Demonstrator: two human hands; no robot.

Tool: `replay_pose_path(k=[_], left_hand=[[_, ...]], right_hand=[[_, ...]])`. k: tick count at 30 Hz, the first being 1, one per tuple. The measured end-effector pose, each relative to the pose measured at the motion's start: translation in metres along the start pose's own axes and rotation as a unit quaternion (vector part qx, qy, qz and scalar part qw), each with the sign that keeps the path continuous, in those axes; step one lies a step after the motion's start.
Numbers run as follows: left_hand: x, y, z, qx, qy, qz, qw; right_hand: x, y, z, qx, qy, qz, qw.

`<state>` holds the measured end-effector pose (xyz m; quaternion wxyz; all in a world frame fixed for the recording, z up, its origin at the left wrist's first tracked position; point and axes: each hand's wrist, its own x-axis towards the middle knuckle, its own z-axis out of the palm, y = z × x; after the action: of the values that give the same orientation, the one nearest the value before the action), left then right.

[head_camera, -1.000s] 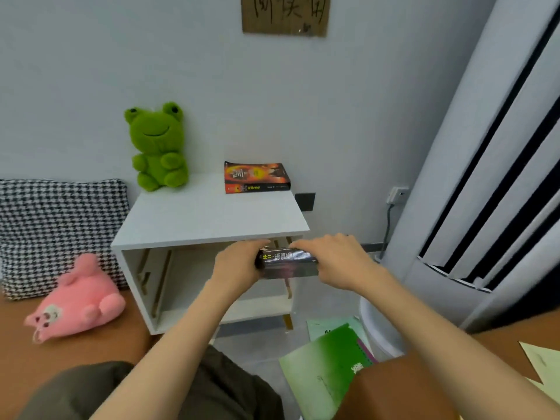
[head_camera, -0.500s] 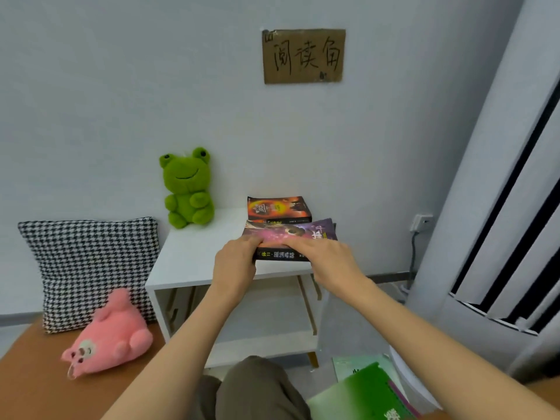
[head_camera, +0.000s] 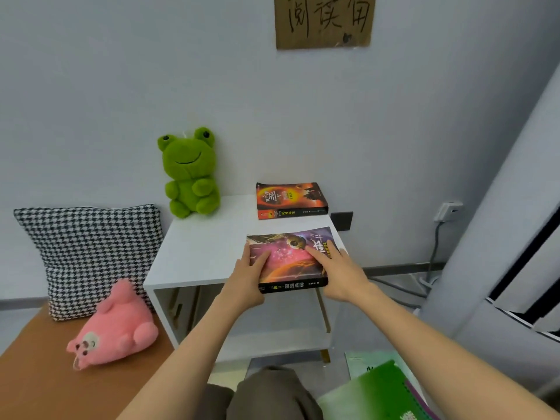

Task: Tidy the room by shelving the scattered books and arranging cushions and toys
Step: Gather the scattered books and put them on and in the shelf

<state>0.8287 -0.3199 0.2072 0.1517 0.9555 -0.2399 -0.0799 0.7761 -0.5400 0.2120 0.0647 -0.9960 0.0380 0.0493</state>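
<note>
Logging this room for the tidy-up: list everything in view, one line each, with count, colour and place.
side table: 1, white, against the wall
purple book: 1, purple-pink, front right of the table top
orange book: 1, orange-black, back right of the top
frog plush: 1, green, back left of the top
pink plush: 1, pink, on the brown surface
cushion: 1, black-and-white houndstooth, behind the pink plush
sign: 1, brown cardboard, on the wall
notebooks: at least 2, green, bottom right of view
left hand: 1, grips the purple book's left edge
right hand: 1, fingers flat on its cover
</note>
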Motion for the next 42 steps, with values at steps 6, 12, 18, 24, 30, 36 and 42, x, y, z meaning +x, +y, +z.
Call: replay_pose_path(k=[6, 12, 18, 24, 30, 36, 42], left_hand=[[0.008, 0.007, -0.012, -0.02, 0.021, 0.032, 0.999], [0.023, 0.004, -0.035, -0.045, 0.144, 0.084, 0.985], [0.059, 0.001, -0.059, -0.04, 0.251, 0.143, 0.957], [0.113, -0.002, -0.078, -0.024, 0.272, 0.167, 0.947], [0.157, -0.01, -0.062, -0.005, 0.241, 0.141, 0.96], [0.164, -0.037, -0.015, -0.038, 0.194, 0.102, 0.975], [0.165, -0.041, -0.003, -0.151, 0.208, 0.124, 0.958]], right_hand=[[0.006, 0.001, -0.011, 0.007, 0.037, -0.028, 0.999], [0.014, -0.001, -0.029, 0.012, 0.131, -0.037, 0.991], [0.043, 0.001, -0.05, 0.003, 0.248, -0.019, 0.969], [0.092, 0.008, -0.066, 0.013, 0.28, 0.01, 0.96], [0.131, 0.019, -0.045, 0.019, 0.258, 0.042, 0.965], [0.153, 0.027, -0.013, 0.071, 0.231, 0.058, 0.969], [0.156, 0.036, 0.008, 0.219, 0.269, -0.006, 0.938]])
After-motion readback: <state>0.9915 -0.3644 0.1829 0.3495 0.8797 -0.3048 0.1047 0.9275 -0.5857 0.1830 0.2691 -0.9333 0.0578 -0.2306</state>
